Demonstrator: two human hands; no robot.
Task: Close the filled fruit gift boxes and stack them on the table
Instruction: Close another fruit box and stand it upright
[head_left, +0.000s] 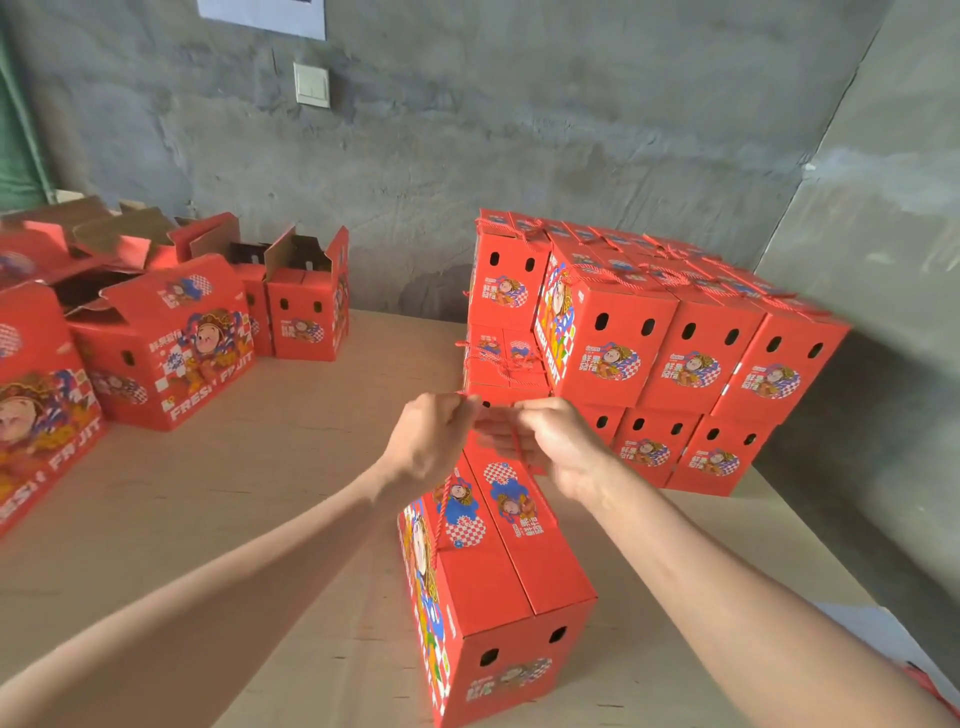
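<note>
A red fruit gift box (498, 577) stands on the table in front of me with its top flaps folded shut. A red twisted rope handle (442, 512) rises from its left side up to my hands. My left hand (434, 441) pinches the rope above the box's far end. My right hand (545, 441) pinches the rope too, fingertips close to the left hand's. To the right a stack of closed red boxes (649, 353) stands two layers high against the wall.
Several open red boxes (171, 338) with raised flaps stand at the left of the table (260, 467). A grey concrete wall with a light switch (311, 85) runs behind. The table's right edge (810, 540) drops away past the stack.
</note>
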